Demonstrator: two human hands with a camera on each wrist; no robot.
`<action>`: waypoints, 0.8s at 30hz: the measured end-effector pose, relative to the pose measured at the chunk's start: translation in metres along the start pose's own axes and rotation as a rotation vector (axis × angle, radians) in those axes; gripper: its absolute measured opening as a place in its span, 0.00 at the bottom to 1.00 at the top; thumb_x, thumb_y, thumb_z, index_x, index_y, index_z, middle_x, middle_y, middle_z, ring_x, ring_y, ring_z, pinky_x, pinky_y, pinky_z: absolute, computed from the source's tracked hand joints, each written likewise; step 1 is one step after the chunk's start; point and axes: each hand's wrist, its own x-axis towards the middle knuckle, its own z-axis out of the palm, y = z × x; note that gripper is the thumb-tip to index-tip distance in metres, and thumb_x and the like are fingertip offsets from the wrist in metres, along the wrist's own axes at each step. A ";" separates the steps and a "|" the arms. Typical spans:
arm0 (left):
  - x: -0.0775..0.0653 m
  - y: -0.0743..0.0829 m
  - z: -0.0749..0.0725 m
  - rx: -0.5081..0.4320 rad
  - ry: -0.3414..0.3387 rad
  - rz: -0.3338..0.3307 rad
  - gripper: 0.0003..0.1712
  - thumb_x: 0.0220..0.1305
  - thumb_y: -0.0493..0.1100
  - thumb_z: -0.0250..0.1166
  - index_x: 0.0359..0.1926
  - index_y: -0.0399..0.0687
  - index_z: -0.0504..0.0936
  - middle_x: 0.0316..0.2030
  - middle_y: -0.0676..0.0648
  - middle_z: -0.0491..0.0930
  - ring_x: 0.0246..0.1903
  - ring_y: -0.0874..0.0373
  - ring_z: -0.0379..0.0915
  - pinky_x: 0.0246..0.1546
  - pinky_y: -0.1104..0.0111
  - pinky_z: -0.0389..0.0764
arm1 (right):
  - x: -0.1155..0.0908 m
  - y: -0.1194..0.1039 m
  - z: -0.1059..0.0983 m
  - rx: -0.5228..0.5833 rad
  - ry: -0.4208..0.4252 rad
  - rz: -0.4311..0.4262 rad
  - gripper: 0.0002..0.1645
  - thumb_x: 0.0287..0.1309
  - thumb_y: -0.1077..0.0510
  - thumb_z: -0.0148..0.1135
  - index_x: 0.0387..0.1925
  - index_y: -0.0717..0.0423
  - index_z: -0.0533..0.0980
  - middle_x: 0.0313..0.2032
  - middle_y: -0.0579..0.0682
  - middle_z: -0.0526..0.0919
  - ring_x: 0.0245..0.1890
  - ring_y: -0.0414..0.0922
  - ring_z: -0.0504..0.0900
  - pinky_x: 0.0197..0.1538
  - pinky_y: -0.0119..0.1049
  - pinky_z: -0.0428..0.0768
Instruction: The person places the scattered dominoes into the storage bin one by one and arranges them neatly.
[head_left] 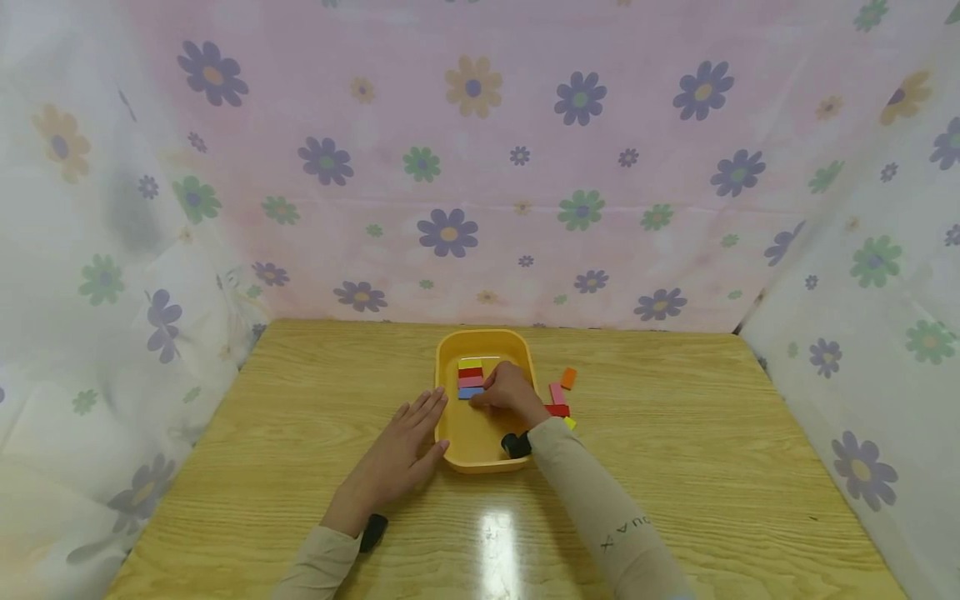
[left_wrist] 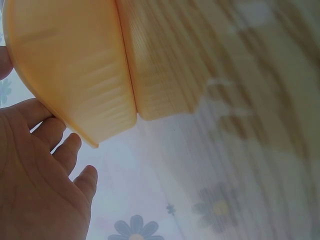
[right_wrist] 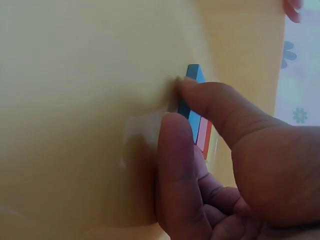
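Blue block (head_left: 470, 393) is being touched at its near side by the thumb and index finger of the right hand (head_left: 510, 390), set narrow (pinch or push, can't tell), next to the row of yellow, red and pink blocks (head_left: 470, 372) inside the yellow tray (head_left: 486, 467); pushing flat and square is probably best, with the left rim being touched by the left hand (head_left: 397, 454), fingers extended, thumb spread. Glare (head_left: 498, 542) is being thrown by the wood-grain table (head_left: 360, 367) on the near side, loose blocks (head_left: 569, 378) are lying right of the tray, and the table is being enclosed left, right and far by floral-print sheets (head_left: 487, 183).

head view looks forward-down from above, wrist views close in, all sharing the tray (head_left: 471, 437).
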 end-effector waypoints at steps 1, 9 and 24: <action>0.000 0.000 0.000 0.002 -0.003 0.000 0.37 0.70 0.59 0.44 0.72 0.47 0.49 0.72 0.51 0.47 0.71 0.51 0.43 0.69 0.51 0.48 | 0.001 0.000 0.001 -0.005 0.005 -0.003 0.19 0.40 0.54 0.76 0.26 0.59 0.74 0.21 0.50 0.74 0.19 0.44 0.73 0.22 0.29 0.71; 0.000 0.000 0.000 0.002 -0.011 -0.004 0.37 0.70 0.59 0.45 0.72 0.48 0.49 0.72 0.51 0.46 0.71 0.52 0.42 0.69 0.52 0.47 | 0.005 0.000 0.004 -0.044 0.007 -0.011 0.21 0.40 0.52 0.76 0.10 0.56 0.73 0.09 0.45 0.67 0.12 0.41 0.69 0.15 0.29 0.64; 0.000 -0.001 -0.001 -0.004 -0.025 -0.017 0.38 0.70 0.61 0.42 0.72 0.48 0.48 0.72 0.52 0.45 0.71 0.55 0.40 0.69 0.53 0.46 | 0.005 -0.001 0.004 -0.046 0.003 -0.031 0.27 0.42 0.53 0.75 0.05 0.53 0.65 0.06 0.44 0.63 0.08 0.41 0.66 0.12 0.29 0.61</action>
